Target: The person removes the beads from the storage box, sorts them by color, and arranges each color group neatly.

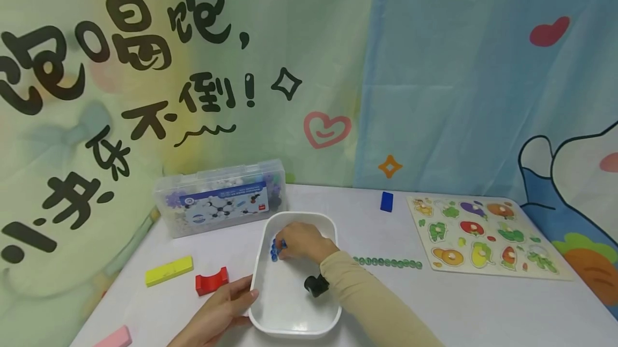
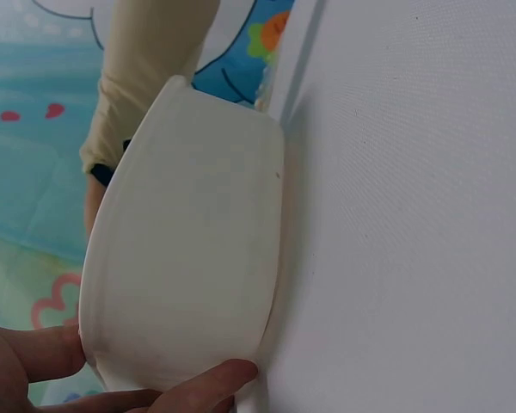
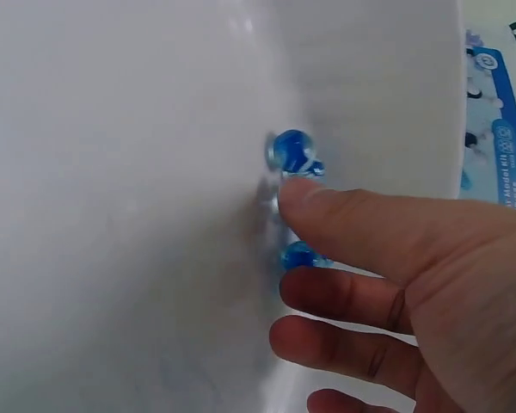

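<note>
Nearest us, the left hand [image 1: 219, 309] grips the near-left rim of the white tray [image 1: 289, 325], thumb curled over the edge, fingers underneath. The tray is smooth, glossy plastic, a rounded rectangle sitting on the pale tabletop [image 1: 458, 304]. Inside it, the right hand [image 1: 301, 241] reaches down in a tan sleeve, fingers bent onto a small cluster of blue glass marbles [image 1: 274, 250] by the left wall; whether it pinches one I cannot tell. The wrist view shows two marbles clearly. Left of the tray: one red arch block [image 1: 211, 281], one yellow bar [image 1: 169, 271], one pink block [image 1: 115, 338]. Right: one row of green beads [image 1: 388, 263], one wooden vegetable puzzle [image 1: 483, 237]. Farther back, one blue block [image 1: 386, 201] and one clear plastic case [image 1: 219, 205].
</note>
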Available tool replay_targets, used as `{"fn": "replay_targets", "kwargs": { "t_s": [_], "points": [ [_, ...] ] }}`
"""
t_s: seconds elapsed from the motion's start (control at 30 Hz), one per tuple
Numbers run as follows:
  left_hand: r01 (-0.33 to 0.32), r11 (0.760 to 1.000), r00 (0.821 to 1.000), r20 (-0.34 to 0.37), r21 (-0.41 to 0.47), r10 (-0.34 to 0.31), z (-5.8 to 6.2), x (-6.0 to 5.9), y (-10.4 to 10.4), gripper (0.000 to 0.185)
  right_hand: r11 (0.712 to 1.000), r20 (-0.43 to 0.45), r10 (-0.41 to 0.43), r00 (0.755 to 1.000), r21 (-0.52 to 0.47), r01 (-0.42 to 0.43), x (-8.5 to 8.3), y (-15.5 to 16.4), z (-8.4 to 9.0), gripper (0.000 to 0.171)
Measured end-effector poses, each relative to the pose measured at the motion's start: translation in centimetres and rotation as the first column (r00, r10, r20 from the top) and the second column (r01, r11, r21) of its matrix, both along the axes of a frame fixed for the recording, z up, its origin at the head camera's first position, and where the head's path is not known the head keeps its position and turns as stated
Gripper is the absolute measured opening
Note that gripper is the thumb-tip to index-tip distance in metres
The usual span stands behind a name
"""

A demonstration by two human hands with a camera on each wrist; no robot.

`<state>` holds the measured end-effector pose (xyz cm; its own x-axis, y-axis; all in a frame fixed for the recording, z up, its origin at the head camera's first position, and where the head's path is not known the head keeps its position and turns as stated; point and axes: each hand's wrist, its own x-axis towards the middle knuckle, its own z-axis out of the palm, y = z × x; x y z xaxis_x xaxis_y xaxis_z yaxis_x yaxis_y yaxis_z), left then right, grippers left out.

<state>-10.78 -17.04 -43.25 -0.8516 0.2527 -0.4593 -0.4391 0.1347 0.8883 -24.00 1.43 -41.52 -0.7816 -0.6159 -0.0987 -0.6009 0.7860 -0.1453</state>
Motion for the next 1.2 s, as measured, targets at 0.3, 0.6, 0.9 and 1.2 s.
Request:
{"fn": "replay_targets", "kwargs": {
  "t_s": [0.3, 0.6, 0.9, 1.2],
  "points": [
    [-0.031, 0.999, 0.999, 0.012, -0.037, 0.031, -0.1, -0.2, 0.3, 0.079, 0.984, 0.011, 0.101, 0.995, -0.151, -0.099, 0.1, 3.7, 3.9, 0.016],
    [-0.034, 0.997, 0.999, 0.034, -0.072, 0.036, -0.1, -0.2, 0.4, 0.080, 0.957, -0.073, 0.055, 0.996, -0.279, -0.074, 2.8, 13.1, 6.2, 0.015],
    [-0.046, 0.993, 0.998, 0.045, -0.104, 0.051, 0.2, 0.0, 0.3, 0.084, 0.965, 0.077, 0.017, 0.997, -0.261, 0.004, 4.8, 19.6, 1.9, 0.013],
    [-0.047, 0.995, 0.997, 0.057, -0.085, 0.052, 0.2, 0.0, 0.4, 0.084, 0.965, 0.124, 0.005, 0.992, -0.261, 0.028, 5.6, 20.5, -1.8, 0.013]
  ]
}}
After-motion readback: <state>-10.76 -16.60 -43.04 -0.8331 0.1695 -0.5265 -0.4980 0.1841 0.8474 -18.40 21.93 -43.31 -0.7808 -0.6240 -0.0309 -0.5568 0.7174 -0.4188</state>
